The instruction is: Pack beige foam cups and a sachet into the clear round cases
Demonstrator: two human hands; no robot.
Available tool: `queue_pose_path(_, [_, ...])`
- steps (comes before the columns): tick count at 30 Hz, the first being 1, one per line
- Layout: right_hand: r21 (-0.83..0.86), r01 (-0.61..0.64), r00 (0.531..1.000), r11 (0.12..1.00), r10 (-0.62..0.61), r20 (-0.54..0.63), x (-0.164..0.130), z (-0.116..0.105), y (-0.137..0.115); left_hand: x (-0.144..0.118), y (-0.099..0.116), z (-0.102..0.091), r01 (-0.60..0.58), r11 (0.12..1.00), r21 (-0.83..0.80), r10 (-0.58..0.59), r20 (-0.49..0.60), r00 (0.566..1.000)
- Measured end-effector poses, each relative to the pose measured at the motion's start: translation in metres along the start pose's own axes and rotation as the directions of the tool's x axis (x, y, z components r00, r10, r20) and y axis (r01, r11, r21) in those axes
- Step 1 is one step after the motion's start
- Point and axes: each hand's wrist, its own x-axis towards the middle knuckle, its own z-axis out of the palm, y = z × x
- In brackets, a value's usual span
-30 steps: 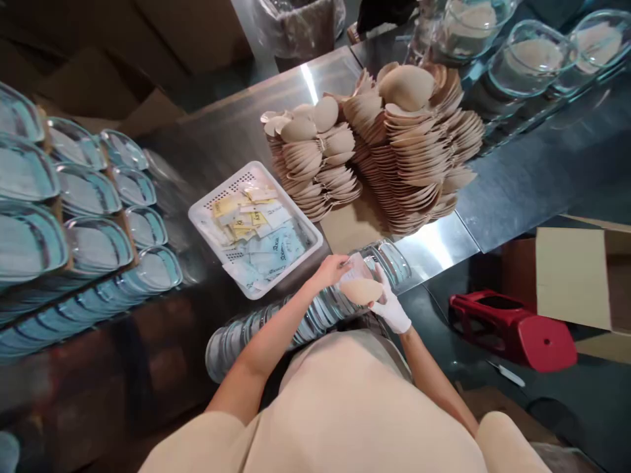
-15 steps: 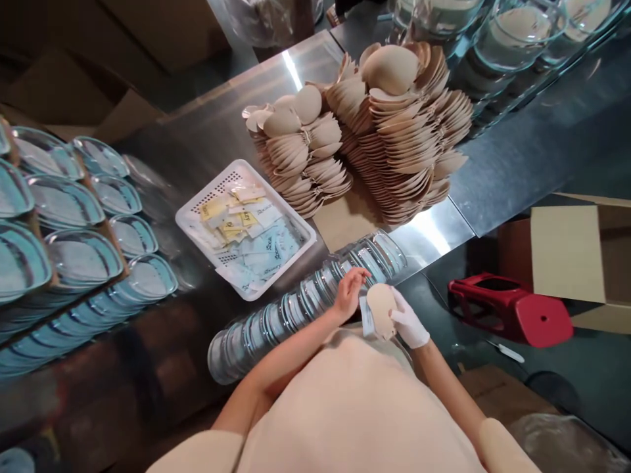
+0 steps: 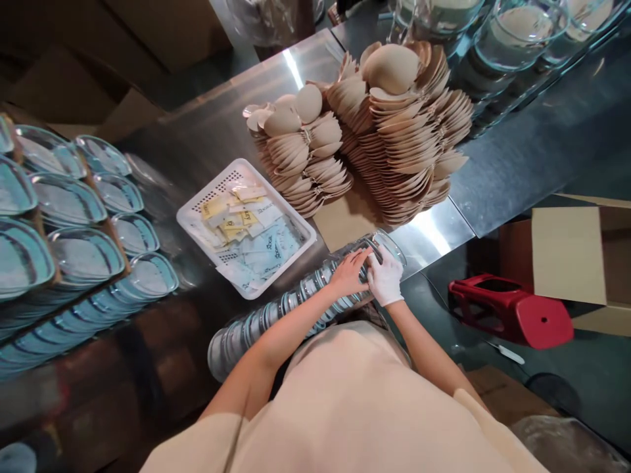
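Observation:
A long row of nested clear glass dishes [image 3: 296, 299] lies on its side along the near table edge. My bare left hand [image 3: 349, 274] is over the row's right part, its fingers stretched across the dishes and its thumb apart. Close beside it, my right hand [image 3: 385, 274], in a white glove, has its fingers bent over the glass near the right end. The fingertips of both hands nearly meet. The beige oval piece is not visible between them. Behind the row stand tall stacks of beige oval pieces [image 3: 404, 144], with a smaller group [image 3: 296, 151] to their left.
A white perforated basket [image 3: 241, 167] holds yellow and blue printed packets [image 3: 246, 220]. Several stacks of glass dishes [image 3: 83, 253] stand at left, and larger glass vessels [image 3: 513, 39] at upper right. A red plastic stool [image 3: 517, 315] and an open cardboard box [image 3: 566, 256] are at right.
My right hand has moved up and left from near my body to the dish row. The beige oval piece and small paper it held are out of sight. My left hand has shifted slightly toward the row.

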Motion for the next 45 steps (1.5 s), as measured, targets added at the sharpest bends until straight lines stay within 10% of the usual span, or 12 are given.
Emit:
queue_pose_path(4, [0.102, 0.116, 0.949, 0.988, -0.08, -0.305, -0.016, 0.038, 0.037, 0.003, 0.002, -0.003, 0.015, 1.0, -0.023, -0.015, -0.011, 1.0])
queue_pose_path(9, [0.239, 0.194, 0.847, 0.951, -0.04, -0.53, 0.021, 0.008, 0.052, 0.008, 0.001, 0.004, -0.042, 0.999, -0.026, 0.041, -0.045, 0.998])
queue_pose_path(17, [0.13, 0.436, 0.9, 0.891, -0.434, -0.044, 0.202, -0.03, -0.05, -0.048, -0.019, -0.023, -0.078, 0.997, 0.009, 0.071, -0.523, 0.849])
queue_pose_path(21, [0.086, 0.522, 0.829, 0.848, -0.481, -0.287, 0.198, -0.059, 0.008, -0.117, -0.047, -0.046, 0.072, 0.996, 0.05, -0.016, -0.708, 0.706])
queue_pose_path(25, [-0.082, 0.271, 0.823, 0.959, -0.275, -0.496, 0.202, -0.122, 0.119, -0.169, -0.062, -0.054, 0.178, 0.982, 0.07, -0.061, -0.768, 0.638])
queue_pose_path(30, [-0.426, 0.252, 0.911, 0.869, -0.361, -0.199, 0.276, -0.186, 0.193, -0.174, -0.058, -0.054, 0.205, 0.972, 0.112, -0.046, -0.766, 0.641])
queue_pose_path(37, [-0.429, 0.725, 0.664, 0.538, -0.713, 0.226, 0.367, -0.22, 0.177, -0.157, -0.048, -0.038, 0.193, 0.972, 0.132, -0.048, -0.695, 0.717])
queue_pose_path(45, [-0.414, 0.679, 0.729, 0.607, -0.625, 0.28, 0.407, -0.234, 0.15, -0.172, -0.041, -0.001, 0.325, 0.945, -0.022, -0.253, -0.678, 0.69])
